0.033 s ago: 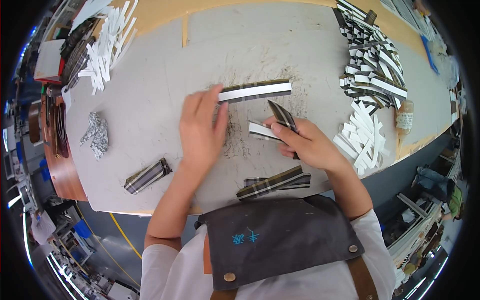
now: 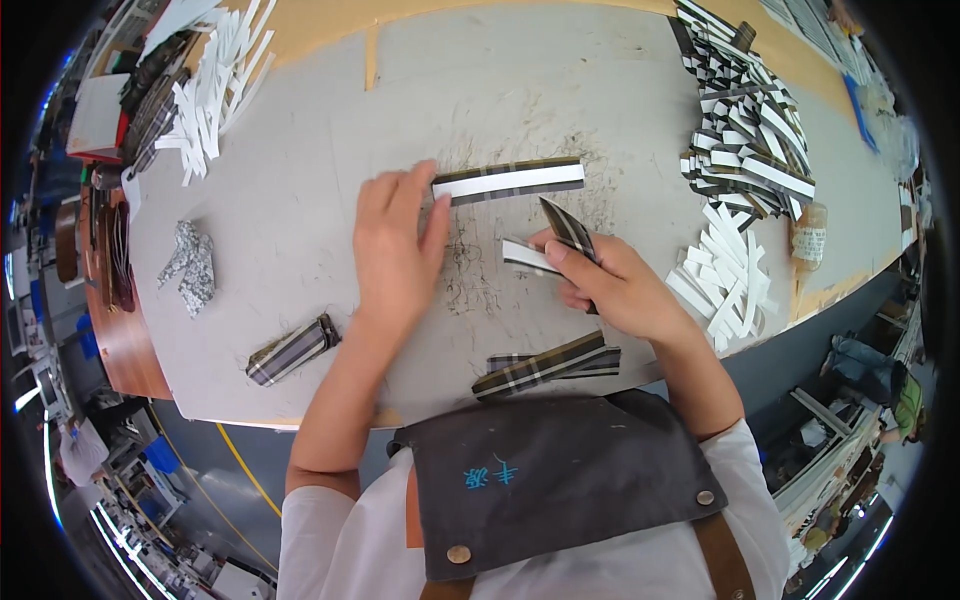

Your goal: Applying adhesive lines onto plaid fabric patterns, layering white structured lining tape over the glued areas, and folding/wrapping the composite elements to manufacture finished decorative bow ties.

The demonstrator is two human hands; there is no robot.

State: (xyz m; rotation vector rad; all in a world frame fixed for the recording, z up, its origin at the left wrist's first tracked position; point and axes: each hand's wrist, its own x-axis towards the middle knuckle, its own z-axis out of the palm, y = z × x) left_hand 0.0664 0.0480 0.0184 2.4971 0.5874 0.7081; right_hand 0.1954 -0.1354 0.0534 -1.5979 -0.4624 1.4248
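A plaid fabric strip (image 2: 515, 167) with a white strip along its face lies flat at the middle of the table. At its left end is my left hand (image 2: 395, 240), fingers stretched and thumb apart, holding nothing; I cannot tell whether the fingertips touch it. To the right and nearer, my right hand (image 2: 615, 280) is closed round folded plaid fabric strips (image 2: 566, 228). A white-faced strip end (image 2: 525, 255) sticks out leftward between its thumb and fingers. Several folded plaid strips (image 2: 545, 365) lie crossed near the table's front edge, below my right hand.
Plaid and white strips form a large pile (image 2: 745, 120) at the far right, with short white strips (image 2: 720, 265) nearer. A bottle (image 2: 808, 237) stands beside them. Long white strips (image 2: 215, 95) lie far left. Left are a speckled grey cloth (image 2: 193, 268) and a folded plaid bundle (image 2: 292, 350).
My left hand has shifted slightly left, showing more of the flat strip's left end. My right hand keeps its hold and has hardly moved.
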